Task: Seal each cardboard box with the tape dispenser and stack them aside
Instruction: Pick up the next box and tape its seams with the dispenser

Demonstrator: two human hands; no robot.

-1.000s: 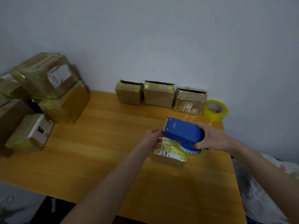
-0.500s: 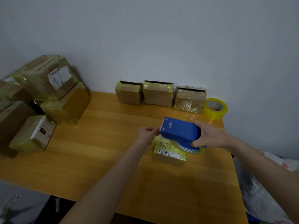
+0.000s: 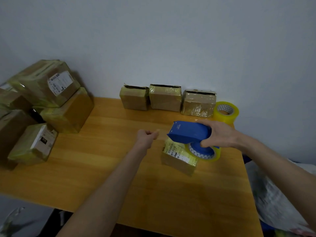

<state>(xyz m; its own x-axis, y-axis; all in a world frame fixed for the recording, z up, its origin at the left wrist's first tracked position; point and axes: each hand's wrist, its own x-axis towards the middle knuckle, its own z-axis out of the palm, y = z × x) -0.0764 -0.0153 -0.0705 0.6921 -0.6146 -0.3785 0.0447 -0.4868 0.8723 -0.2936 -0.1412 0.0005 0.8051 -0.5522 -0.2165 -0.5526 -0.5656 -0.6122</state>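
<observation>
Parcel-sealing at a wooden surface (image 3: pixel 102 159): my right hand (image 3: pixel 220 134) wrapped the blue plastic tape dispenser (image 3: pixel 189 132) from above, its roll of clear yellowish tape (image 3: pixel 202 151) over the right end of a small cardboard box (image 3: pixel 179 156) that lay label-up near the surface's right side. My left hand (image 3: pixel 147 135) hung just left of the dispenser's nose, fingers curled to a pinch; whether they held a tape end I could not tell. The box looked light and stiff-walled but slick under its glossy film, best steadied by its side faces. Three open-topped boxes (image 3: pixel 165 98) waited in a row against the wall beside a spare tape roll (image 3: pixel 225 111); film-wrapped boxes (image 3: pixel 51 93) sat piled at left.
</observation>
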